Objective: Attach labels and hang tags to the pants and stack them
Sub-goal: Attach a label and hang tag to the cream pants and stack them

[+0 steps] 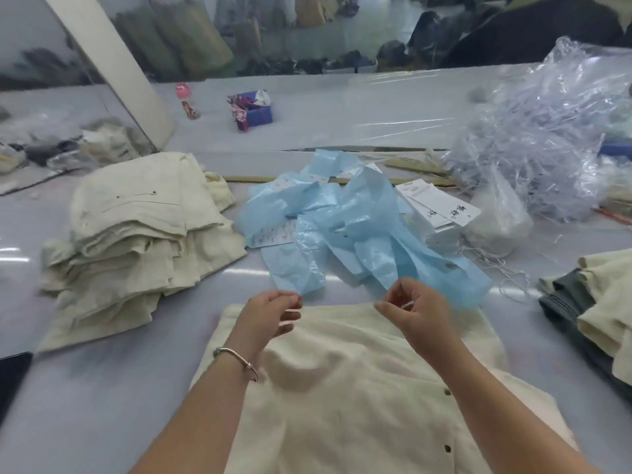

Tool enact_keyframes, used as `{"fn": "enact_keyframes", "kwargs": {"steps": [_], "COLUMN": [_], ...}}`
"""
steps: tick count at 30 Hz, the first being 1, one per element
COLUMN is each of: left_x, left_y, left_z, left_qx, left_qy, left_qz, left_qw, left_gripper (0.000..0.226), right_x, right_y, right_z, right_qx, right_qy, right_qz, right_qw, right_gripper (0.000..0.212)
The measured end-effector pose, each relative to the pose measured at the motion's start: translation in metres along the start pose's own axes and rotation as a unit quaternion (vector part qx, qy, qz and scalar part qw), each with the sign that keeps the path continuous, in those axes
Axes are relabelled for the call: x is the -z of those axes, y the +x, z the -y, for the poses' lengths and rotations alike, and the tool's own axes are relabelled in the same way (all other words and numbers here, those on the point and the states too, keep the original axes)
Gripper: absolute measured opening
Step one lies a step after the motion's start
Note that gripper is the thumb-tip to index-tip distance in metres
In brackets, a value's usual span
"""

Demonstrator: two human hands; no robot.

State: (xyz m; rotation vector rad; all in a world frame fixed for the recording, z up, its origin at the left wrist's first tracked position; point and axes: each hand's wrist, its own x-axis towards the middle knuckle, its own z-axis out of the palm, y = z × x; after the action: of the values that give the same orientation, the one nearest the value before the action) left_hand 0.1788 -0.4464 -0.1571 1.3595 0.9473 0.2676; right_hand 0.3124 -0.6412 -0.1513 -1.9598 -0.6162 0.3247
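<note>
Just above the near edge of the cream pants, both hands hover with fingers curled. The left hand has thumb and fingertips drawn together, and the right hand pinches something thin and pale, perhaps a tag string or fastener; it is too small and blurred to name, and I cannot tell whether the left hand holds its other end. The pants lie flat on the table, waistband towards the blue plastic sheets just beyond them. Past those sheets, a bundle of white hang tags sits near a heap of clear plastic strings. To the left of the pants is the stack of finished cream pants; to their right, more folded garments wait.

This looks like the tagging step. To do it well, keep the waistband flat and taut, thread through a loop or seam rather than the cloth, and pull the string snug before lifting the pants over to the stack.
</note>
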Motion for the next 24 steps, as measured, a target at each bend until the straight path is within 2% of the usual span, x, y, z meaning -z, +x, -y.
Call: {"fn": "enact_keyframes", "kwargs": {"steps": [3,6,8,11,13,15,18,20,22,24], "left_x": [0.036,0.063,0.076,0.089,0.087,0.081,0.08,0.084,0.075,0.05], "left_y": [0.056,0.113,0.148,0.194,0.219,0.24,0.261,0.268,0.264,0.247], "left_z": [-0.006,-0.008,-0.01,-0.012,-0.012,-0.012,-0.013,-0.013,-0.014,-0.02], "left_qx": [-0.022,-0.062,-0.092,-0.138,-0.169,-0.177,-0.176,-0.184,-0.214,-0.25], "left_qy": [0.084,0.175,0.192,0.194,0.208,0.21,0.22,0.24,0.288,0.299], "left_qz": [-0.086,-0.154,-0.201,-0.269,-0.263,-0.235,-0.214,-0.238,-0.28,-0.275], "left_qw": [0.993,0.97,0.956,0.933,0.927,0.932,0.935,0.923,0.89,0.879], "left_gripper": [0.007,0.015,0.017,0.02,0.028,0.04,0.054,0.056,0.062,0.065], "right_x": [-0.029,-0.042,-0.053,-0.082,-0.102,-0.113,-0.107,-0.091,-0.073,-0.066], "right_y": [0.049,0.096,0.118,0.131,0.133,0.136,0.148,0.164,0.179,0.19], "right_z": [0.01,0.01,0.006,-0.001,-0.009,-0.014,-0.015,-0.013,-0.013,-0.012], "right_qx": [0.042,0.052,0.035,0.006,0.008,0.039,0.098,0.031,-0.084,-0.16], "right_qy": [-0.1,-0.151,-0.157,-0.183,-0.253,-0.326,-0.377,-0.394,-0.445,-0.497], "right_qz": [-0.075,-0.142,-0.14,-0.089,-0.06,-0.07,-0.208,-0.266,-0.237,-0.19], "right_qw": [0.991,0.977,0.977,0.979,0.966,0.942,0.897,0.879,0.86,0.831], "right_gripper": [0.015,0.023,0.026,0.033,0.042,0.047,0.049,0.066,0.074,0.057]}}
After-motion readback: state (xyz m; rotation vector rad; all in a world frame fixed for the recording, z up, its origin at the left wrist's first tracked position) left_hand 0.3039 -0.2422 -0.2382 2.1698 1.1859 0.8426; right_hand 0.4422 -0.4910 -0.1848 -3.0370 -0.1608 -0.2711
